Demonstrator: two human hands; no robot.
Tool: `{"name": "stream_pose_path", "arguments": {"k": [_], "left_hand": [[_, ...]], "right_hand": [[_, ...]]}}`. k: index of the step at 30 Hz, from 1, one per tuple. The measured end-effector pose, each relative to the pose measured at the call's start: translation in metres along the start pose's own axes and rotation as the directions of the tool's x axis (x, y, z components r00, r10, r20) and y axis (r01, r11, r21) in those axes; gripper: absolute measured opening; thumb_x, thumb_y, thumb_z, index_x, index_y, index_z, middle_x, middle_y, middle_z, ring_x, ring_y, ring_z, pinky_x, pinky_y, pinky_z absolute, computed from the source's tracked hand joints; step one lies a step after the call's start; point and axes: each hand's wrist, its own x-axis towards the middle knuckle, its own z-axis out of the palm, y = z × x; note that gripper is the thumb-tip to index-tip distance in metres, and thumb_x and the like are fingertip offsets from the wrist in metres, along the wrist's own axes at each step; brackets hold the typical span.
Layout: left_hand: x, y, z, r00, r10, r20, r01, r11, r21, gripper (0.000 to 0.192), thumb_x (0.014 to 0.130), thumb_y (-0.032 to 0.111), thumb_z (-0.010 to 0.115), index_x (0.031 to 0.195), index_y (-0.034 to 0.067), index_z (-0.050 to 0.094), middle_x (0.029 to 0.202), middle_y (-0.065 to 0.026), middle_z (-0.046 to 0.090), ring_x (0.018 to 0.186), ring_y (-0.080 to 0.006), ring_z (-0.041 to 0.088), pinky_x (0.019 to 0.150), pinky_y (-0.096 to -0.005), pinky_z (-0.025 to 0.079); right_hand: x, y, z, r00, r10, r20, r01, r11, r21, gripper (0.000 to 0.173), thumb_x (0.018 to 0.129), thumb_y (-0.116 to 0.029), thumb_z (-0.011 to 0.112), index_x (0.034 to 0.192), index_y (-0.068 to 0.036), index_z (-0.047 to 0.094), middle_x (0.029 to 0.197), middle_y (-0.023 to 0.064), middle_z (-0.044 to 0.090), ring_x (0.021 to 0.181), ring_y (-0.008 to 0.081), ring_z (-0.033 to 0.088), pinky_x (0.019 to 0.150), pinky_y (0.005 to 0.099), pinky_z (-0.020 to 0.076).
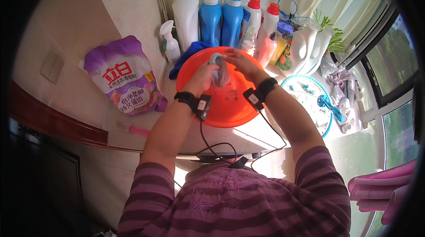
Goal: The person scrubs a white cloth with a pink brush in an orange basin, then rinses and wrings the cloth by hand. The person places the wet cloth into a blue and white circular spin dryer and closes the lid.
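An orange-red plastic basin (pixel 196 107) sits on the countertop before me. Over it, my left hand (pixel 203 76) grips a light grey, sock-like cloth piece (pixel 220 72) by its side. The cloth has an opening at its upper end and hangs down into the basin. At that upper edge are the fingertips of my right hand (pixel 244 64), its fingers apart. Dark marks show on the basin's bottom below the cloth. Each wrist wears a black strap with a small cabled box.
A purple laundry powder bag (pixel 126 74) and a pink-handled fork-like tool (pixel 132 129) lie left. Behind the basin stand a spray bottle (pixel 171 42), several detergent bottles (pixel 211 21) and a dark blue cloth (pixel 187 57). A blue-rimmed basket (pixel 307 104) with a blue-handled brush (pixel 330 107) is right.
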Motion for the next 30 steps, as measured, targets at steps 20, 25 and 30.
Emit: {"name": "stream_pose_path", "arguments": {"k": [20,25,30], "left_hand": [[-0.007,-0.006,-0.008,0.865,0.42,0.274,-0.39,0.22,0.894,0.083,0.068,-0.016,0.062,0.142,0.01,0.034,0.15,-0.0193,0.029,0.14,-0.0349,0.032,0.11,-0.0414,0.038],[-0.004,0.007,-0.006,0.809,0.342,0.478,-0.522,0.043,0.852,0.079,0.068,-0.012,0.07,0.138,0.011,0.041,0.136,-0.0205,0.044,0.127,-0.0397,0.045,0.1,-0.0434,0.045],[0.0,0.017,-0.002,0.905,0.163,0.392,-0.359,-0.199,0.912,0.053,0.075,0.001,0.069,0.125,0.008,0.052,0.108,-0.0217,0.062,0.102,-0.0393,0.061,0.087,-0.0459,0.05]], "right_hand": [[0.008,0.065,-0.002,0.862,0.069,0.501,-0.356,0.786,0.505,0.035,0.083,-0.007,0.059,0.117,0.003,0.055,0.104,0.0117,0.066,0.076,0.0162,0.064,0.057,0.0237,0.0499],[0.005,0.059,-0.001,0.792,0.062,0.607,-0.436,0.753,0.492,0.033,0.083,-0.008,0.06,0.116,-0.002,0.058,0.088,0.0035,0.062,0.066,0.0092,0.053,0.05,0.0191,0.0382],[0.001,0.053,0.001,0.855,0.212,0.474,-0.288,0.953,0.094,0.034,0.081,-0.015,0.072,0.111,-0.005,0.062,0.082,0.0005,0.061,0.069,0.0094,0.054,0.057,0.023,0.0413]]}}
